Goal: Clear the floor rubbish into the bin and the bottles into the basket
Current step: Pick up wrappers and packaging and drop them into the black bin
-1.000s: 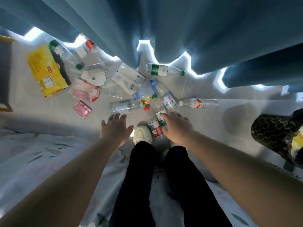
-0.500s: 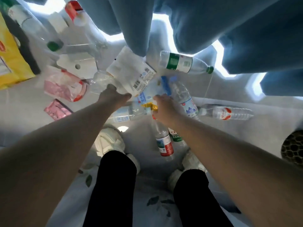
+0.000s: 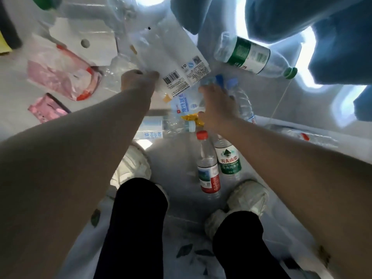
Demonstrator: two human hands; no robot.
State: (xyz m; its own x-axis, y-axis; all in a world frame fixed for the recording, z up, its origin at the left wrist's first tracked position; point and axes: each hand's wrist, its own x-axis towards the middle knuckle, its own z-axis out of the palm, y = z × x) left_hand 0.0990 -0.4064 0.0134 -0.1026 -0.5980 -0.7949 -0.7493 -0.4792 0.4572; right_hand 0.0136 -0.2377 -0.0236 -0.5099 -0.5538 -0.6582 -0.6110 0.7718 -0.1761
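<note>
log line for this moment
phase: pickup | left hand: grips white barcoded plastic packet | right hand: on clear blue-capped plastic bottle, grip unclear

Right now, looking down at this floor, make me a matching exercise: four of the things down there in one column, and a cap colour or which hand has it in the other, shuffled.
Column one
1 white barcoded packet
2 blue-capped bottle
3 upper-right bottle
4 red-labelled bottle

Column two
A green cap
B under the right hand
C red cap
D pinched by the left hand

Pairs: 1-D, 2-B, 3-A, 4-C
</note>
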